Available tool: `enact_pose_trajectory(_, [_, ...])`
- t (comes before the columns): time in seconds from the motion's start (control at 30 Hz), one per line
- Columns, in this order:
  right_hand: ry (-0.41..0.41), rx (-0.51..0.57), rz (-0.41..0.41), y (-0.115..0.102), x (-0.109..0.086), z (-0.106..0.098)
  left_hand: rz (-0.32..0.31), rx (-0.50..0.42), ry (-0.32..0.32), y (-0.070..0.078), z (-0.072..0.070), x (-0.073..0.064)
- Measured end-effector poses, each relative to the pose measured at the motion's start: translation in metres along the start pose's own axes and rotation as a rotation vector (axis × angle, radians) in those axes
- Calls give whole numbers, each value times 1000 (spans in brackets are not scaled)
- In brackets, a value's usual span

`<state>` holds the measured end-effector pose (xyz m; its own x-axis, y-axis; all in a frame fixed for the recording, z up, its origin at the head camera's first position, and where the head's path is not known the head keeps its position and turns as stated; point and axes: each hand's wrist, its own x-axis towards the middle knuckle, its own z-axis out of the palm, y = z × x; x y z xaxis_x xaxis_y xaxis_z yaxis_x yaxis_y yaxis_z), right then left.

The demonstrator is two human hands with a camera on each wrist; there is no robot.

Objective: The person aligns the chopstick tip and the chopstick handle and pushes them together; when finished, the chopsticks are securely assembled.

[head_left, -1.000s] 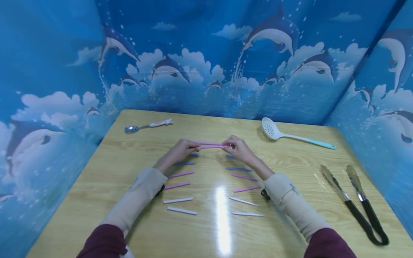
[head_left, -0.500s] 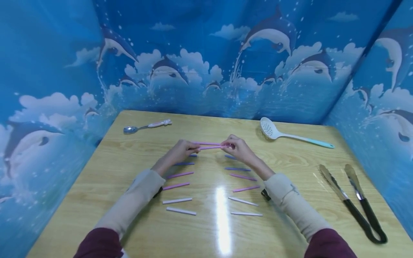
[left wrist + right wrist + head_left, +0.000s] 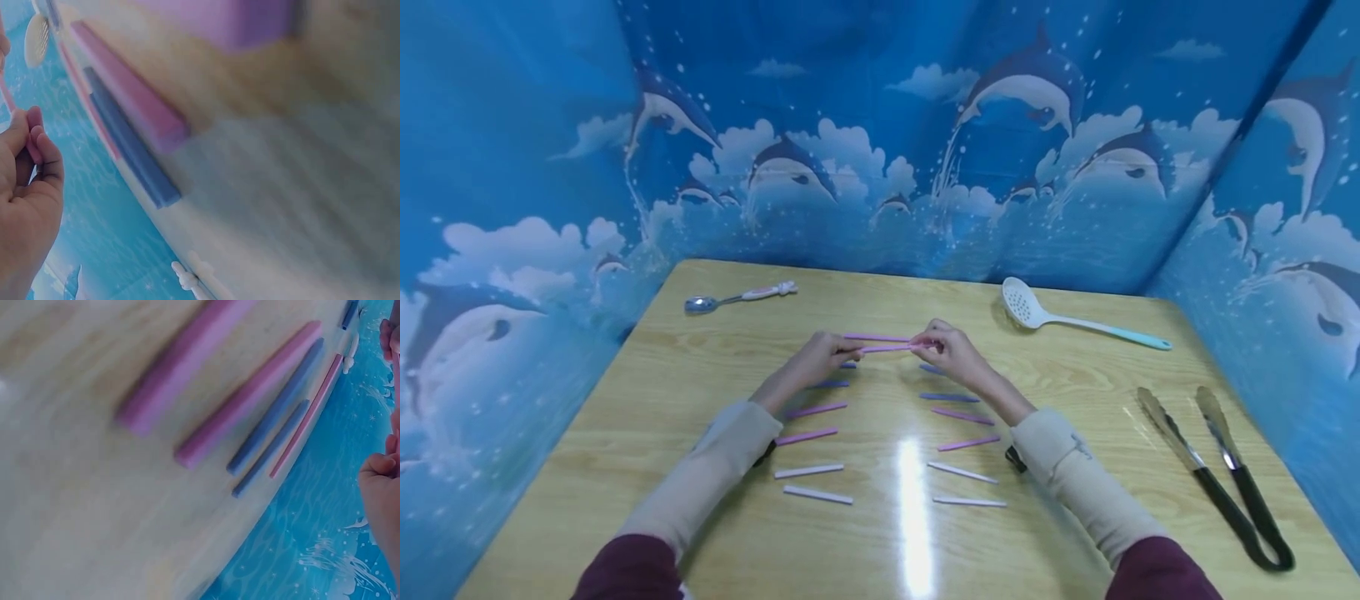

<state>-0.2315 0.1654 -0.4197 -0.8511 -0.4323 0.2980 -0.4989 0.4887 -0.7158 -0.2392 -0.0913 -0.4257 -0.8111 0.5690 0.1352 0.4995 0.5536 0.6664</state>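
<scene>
At the middle of the table, my left hand [image 3: 826,357] pinches one end of a thin pink stick [image 3: 886,349], and my right hand [image 3: 953,350] pinches the other. The stick lies nearly level between the fingertips. Just behind it, a second pink stick [image 3: 876,337] rests on the table; the right wrist view shows that pink stick [image 3: 306,415] near the table edge. Below each hand runs a column of short sticks in blue, pink and white, such as a blue stick [image 3: 951,397] and a pink stick [image 3: 807,436]. Sleeves and hands partly cover some of them.
A spoon with a pale handle [image 3: 763,292] lies at the back left. Toward the back right is a white slotted skimmer [image 3: 1024,303] with a turquoise handle. Black-handled tongs [image 3: 1240,492] lie spread at the right. A dolphin-print curtain [image 3: 865,125] surrounds the wooden table.
The left end of the held pink stick has dipped slightly, widening its gap to the stick behind. Both hands keep their pinch; the head view has shifted a little.
</scene>
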Motion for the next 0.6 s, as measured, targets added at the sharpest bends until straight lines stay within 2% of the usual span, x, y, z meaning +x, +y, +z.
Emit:
enact_pose_trajectory(0.17, [-5,-23,4,-1,5,-2,-80,-10,-28,-1,-7,6])
enact_pose_trajectory(0.3, [-10,-29,35,0,7,-6,-110,-17,-38,-2,-11,13])
enact_pose_trajectory(0.47, [-10,-37,79,3,7,-11,-78,0,-15,-4,-11,20])
enact_pose_trajectory(0.6, [26,-69,119,9,8,-14,-66,17,-5,-6,-12,24])
